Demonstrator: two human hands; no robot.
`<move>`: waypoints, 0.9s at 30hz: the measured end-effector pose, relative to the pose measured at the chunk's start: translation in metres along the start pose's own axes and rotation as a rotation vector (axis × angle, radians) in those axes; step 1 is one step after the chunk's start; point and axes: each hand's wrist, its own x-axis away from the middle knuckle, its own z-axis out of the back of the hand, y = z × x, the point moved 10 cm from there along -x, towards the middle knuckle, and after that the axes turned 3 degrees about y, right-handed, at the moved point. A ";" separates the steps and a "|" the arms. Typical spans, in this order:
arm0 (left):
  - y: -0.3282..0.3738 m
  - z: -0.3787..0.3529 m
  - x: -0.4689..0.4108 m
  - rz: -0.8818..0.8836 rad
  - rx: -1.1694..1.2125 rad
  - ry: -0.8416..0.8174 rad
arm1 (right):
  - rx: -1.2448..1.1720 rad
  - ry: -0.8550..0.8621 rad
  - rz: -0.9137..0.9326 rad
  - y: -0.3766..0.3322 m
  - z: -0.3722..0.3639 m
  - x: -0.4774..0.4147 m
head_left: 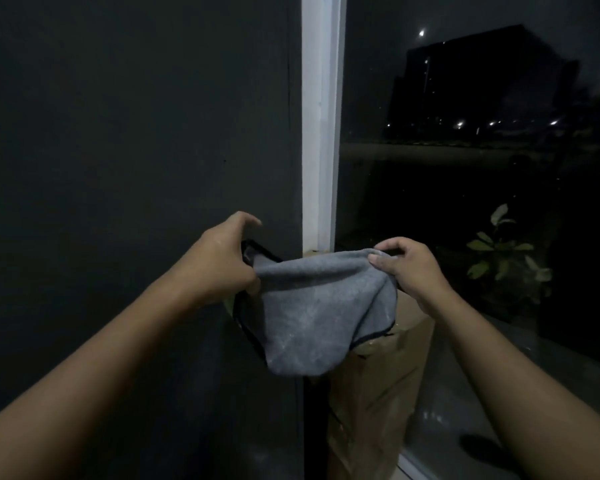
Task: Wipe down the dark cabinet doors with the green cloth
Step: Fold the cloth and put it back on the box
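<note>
Both hands, left hand (222,258) and right hand (409,268), pinch the cloth (319,306) stretched just right of the cabinet door (136,150); fold a flat pad, then press evenly

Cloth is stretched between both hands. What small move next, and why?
Probably gather the grey-looking, dark-edged cloth into the left hand and press it flat on the dark cabinet door: it now hangs slack, pinched between that hand and the right hand.
</note>
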 end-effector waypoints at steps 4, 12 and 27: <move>-0.004 -0.011 -0.003 0.041 -0.152 0.017 | 0.107 0.040 0.030 0.009 0.021 0.004; -0.015 -0.042 -0.024 0.204 0.401 0.143 | 0.351 -0.101 0.033 0.018 0.034 0.011; 0.035 -0.155 -0.020 -0.227 -0.274 -0.560 | 1.031 -0.092 -0.136 0.053 0.080 0.038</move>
